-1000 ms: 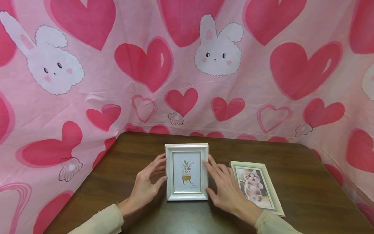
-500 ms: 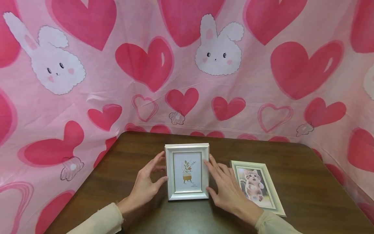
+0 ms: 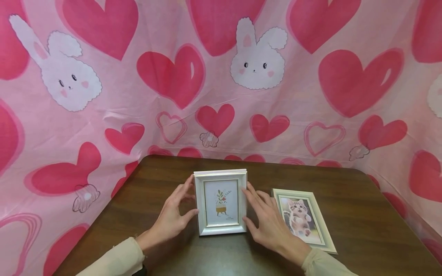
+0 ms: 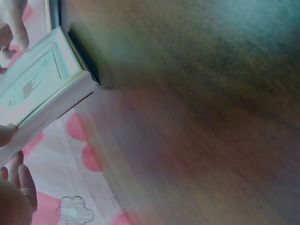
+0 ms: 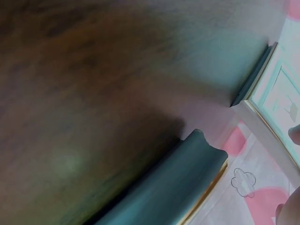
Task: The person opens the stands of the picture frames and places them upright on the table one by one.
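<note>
Left hand [image 3: 171, 218] and right hand [image 3: 267, 226] are bracing the white frame [image 3: 221, 202] between them, fingers straight and flat against its sides, propping it upright near the surface's [image 3: 352, 214] middle. Just beside the right hand, a kitten picture frame [image 3: 304, 219] is lying flat, crowding that wrist.
</note>
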Demonstrator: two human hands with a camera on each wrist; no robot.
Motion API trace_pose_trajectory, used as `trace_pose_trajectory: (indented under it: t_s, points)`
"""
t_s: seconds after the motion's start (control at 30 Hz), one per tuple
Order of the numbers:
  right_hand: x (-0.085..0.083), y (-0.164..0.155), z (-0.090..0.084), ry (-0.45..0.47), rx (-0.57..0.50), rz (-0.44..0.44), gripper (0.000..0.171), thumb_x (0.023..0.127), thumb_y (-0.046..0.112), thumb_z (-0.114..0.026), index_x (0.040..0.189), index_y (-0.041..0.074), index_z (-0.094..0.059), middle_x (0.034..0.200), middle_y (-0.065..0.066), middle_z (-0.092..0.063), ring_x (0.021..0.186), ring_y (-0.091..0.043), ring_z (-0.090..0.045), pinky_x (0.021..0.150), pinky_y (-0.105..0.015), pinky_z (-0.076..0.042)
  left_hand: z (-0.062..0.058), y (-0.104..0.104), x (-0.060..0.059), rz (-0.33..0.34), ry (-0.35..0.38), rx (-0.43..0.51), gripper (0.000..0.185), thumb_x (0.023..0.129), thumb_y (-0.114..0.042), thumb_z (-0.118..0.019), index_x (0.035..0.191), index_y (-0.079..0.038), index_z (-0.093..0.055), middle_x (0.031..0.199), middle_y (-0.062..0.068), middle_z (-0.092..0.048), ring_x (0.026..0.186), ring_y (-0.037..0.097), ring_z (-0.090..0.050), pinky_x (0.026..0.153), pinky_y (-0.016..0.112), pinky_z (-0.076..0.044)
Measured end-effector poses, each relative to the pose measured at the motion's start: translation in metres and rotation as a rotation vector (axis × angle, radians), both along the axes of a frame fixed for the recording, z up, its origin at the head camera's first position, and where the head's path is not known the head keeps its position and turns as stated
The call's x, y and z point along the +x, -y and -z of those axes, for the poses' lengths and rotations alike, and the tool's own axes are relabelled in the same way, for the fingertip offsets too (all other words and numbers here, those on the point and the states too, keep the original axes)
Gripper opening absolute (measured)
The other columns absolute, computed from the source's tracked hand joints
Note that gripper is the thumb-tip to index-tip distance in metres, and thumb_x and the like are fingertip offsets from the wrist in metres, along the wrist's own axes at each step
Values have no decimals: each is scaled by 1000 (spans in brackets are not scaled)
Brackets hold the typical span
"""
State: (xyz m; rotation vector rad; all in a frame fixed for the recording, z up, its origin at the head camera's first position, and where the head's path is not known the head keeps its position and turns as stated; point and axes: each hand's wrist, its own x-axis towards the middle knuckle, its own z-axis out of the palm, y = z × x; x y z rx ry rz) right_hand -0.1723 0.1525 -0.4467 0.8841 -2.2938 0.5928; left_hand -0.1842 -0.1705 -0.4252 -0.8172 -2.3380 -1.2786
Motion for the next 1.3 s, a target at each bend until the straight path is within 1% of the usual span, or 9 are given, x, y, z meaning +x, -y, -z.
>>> trace_pose_trajectory:
  t_s: [0.13, 0.2, 0.4, 0.47, 0.57, 0.73, 0.93, 1.17, 1.3]
  points:
    - [0, 0, -1, 5, -42, -8, 93, 81, 17, -86, 161, 7, -41, 164, -10, -44, 131, -33, -50, 102, -48, -37, -3, 0, 0, -2, -9, -10, 117, 72, 15, -90, 167, -20, -31, 132, 4, -60, 100, 17, -71, 91, 50, -58]
    - [0, 0, -2, 10, -65, 0, 93, 81, 17, -84, 162, 7, -40, 159, -9, -50, 131, -32, -51, 103, -48, -38, -3, 0, 1, -6, -10, -16, 117, 72, 14, -90, 167, -20, -31, 132, 4, -60, 100, 16, -71, 90, 48, -58]
    - [1, 2, -4, 8, -145, 30, 81, 84, 14, -83, 156, 6, -48, 139, -8, -66, 124, -28, -60, 97, -48, -45, 1, 1, 2, -17, -18, -17, 118, 71, 15, -91, 167, -19, -32, 131, 4, -60, 97, 15, -71, 88, 44, -58]
    - [2, 3, -4, 38, -163, 52, 76, 84, 15, -84, 153, 6, -52, 133, -7, -69, 120, -26, -63, 95, -48, -47, 2, 1, 2, -20, -17, -14, 119, 70, 16, -91, 167, -20, -32, 132, 4, -60, 97, 14, -71, 88, 44, -59]
    - [3, 6, -5, 113, -181, 105, 71, 84, 16, -86, 148, 8, -57, 119, -4, -73, 109, -23, -65, 89, -47, -50, 3, 1, 3, -19, -16, -6, 118, 70, 16, -90, 166, -20, -32, 133, 5, -60, 97, 16, -71, 88, 47, -59]
    - [3, 9, -6, 220, -179, 162, 69, 83, 16, -88, 145, 6, -59, 103, -3, -73, 95, -22, -67, 83, -46, -50, 3, 0, 5, -25, -11, -9, 118, 70, 16, -91, 166, -21, -32, 134, 5, -60, 99, 16, -71, 89, 49, -58]
    - [1, 11, -8, 236, -157, 167, 72, 80, 14, -90, 144, 3, -59, 98, 0, -73, 88, -19, -67, 83, -46, -51, 4, -1, 5, -23, -55, -14, 118, 69, 17, -91, 166, -18, -32, 132, 5, -60, 101, 14, -70, 89, 47, -58]
    - [0, 12, -9, 221, -136, 164, 75, 78, 12, -91, 144, 3, -58, 97, 2, -72, 88, -17, -67, 85, -47, -51, 5, -1, 7, -13, -97, -11, 118, 69, 18, -90, 166, -14, -31, 130, 7, -59, 102, 17, -70, 88, 48, -59]
    - [-1, 12, -10, 210, -126, 162, 75, 78, 12, -91, 144, 2, -57, 98, 0, -72, 89, -19, -67, 86, -48, -51, 4, -2, 9, -18, -129, -14, 118, 69, 18, -90, 166, -13, -32, 134, 9, -60, 101, 17, -71, 86, 46, -60]
